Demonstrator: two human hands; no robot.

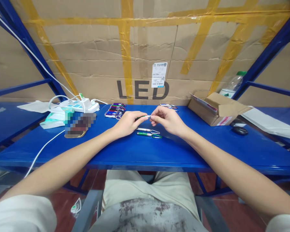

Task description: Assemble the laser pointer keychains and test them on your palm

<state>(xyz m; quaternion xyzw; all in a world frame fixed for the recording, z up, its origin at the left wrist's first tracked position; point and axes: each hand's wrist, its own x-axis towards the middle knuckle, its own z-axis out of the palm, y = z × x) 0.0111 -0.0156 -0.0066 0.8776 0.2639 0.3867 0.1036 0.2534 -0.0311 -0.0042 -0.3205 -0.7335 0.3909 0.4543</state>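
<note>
Over the middle of the blue table, my left hand (130,123) is closed on a slim green pen-like light (141,117), mostly hidden by the fingers. My right hand (168,120) pinches the silvery end of the same light, its fingertips close to those of the left. Just below the hands lie a silver light (143,129) and a green light (145,134), side by side, each with a carabiner clip at its right end. A row of several coloured lights (114,111) rests behind my left hand. A few more lights (168,106) lie behind my right hand.
On the left are a white power strip (83,105), a tissue pack (58,116) and a blurred phone (81,125). An open cardboard box (217,108), black mouse (240,130) and plastic bottle (234,83) stand right. Behind rises a large taped carton (94,71).
</note>
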